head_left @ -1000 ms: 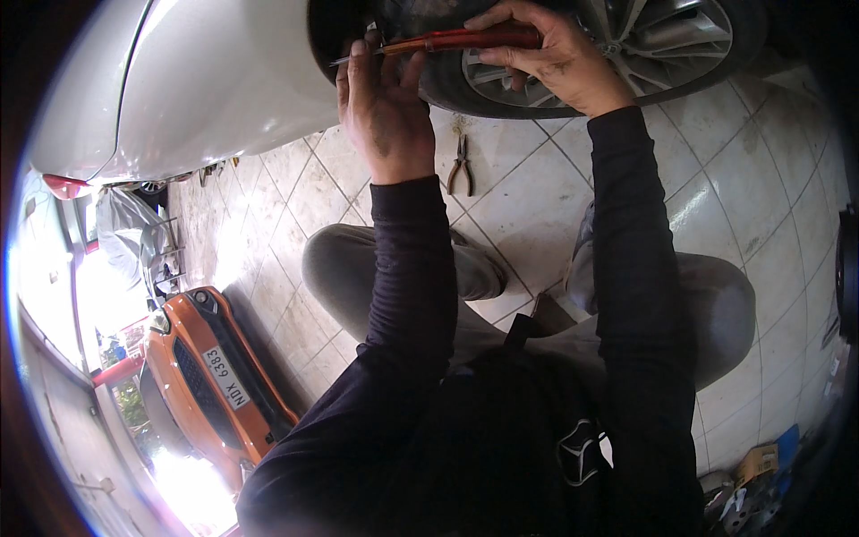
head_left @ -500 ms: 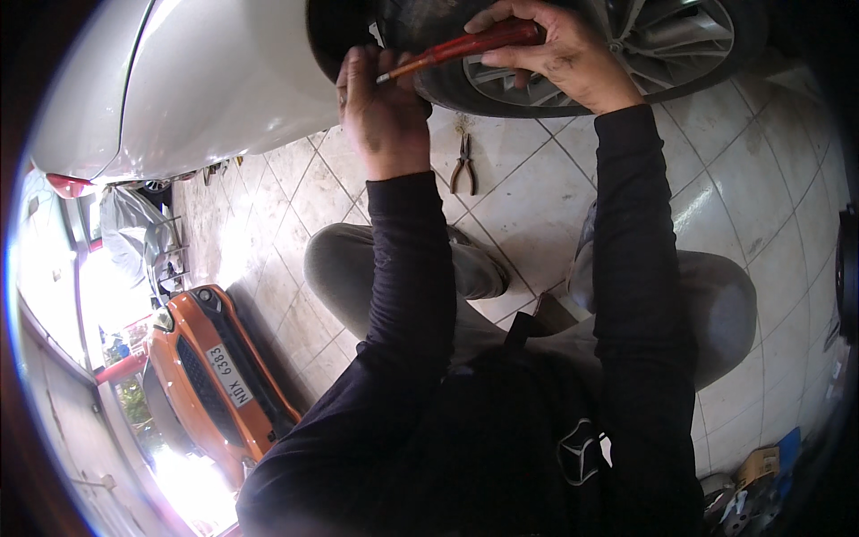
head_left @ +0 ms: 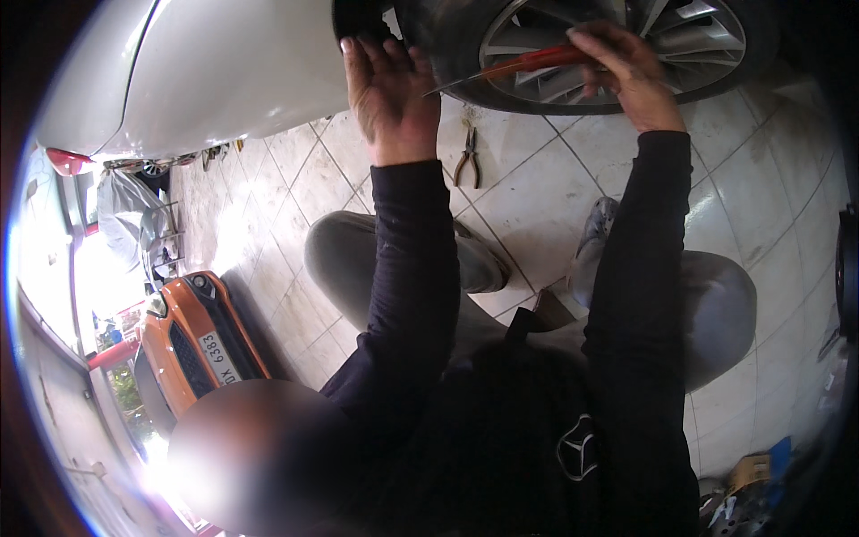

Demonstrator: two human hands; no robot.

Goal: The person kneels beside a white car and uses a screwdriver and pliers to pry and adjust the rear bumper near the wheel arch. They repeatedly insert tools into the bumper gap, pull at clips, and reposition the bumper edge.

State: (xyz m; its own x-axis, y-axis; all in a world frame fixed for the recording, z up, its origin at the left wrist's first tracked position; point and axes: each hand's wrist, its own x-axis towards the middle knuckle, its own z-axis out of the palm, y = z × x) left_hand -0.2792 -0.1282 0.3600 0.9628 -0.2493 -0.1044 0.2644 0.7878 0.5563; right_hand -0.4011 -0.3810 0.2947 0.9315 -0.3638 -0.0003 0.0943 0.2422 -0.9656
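My left hand (head_left: 395,107) is raised palm up with fingers open at the dark wheel well beside the white car body panel (head_left: 219,67). My right hand (head_left: 632,85) grips a red screwdriver (head_left: 535,59) across the front of the alloy wheel and tyre (head_left: 702,40). Its thin blade points leftward, the tip beside my left palm; I cannot tell whether they touch. Below the wheel, pliers (head_left: 466,166) with dark handles lie on the tiled floor (head_left: 528,197).
My bent legs (head_left: 716,304) are below my arms. An orange car (head_left: 183,340) stands at the left, near a grey covered object (head_left: 130,219). A cardboard box (head_left: 752,470) and assorted parts lie at the lower right. A blurred round patch hides part of the lower left.
My left hand has loosened from the screwdriver's blade and spread its fingers. My right hand, still holding the screwdriver, has moved right and slightly down.
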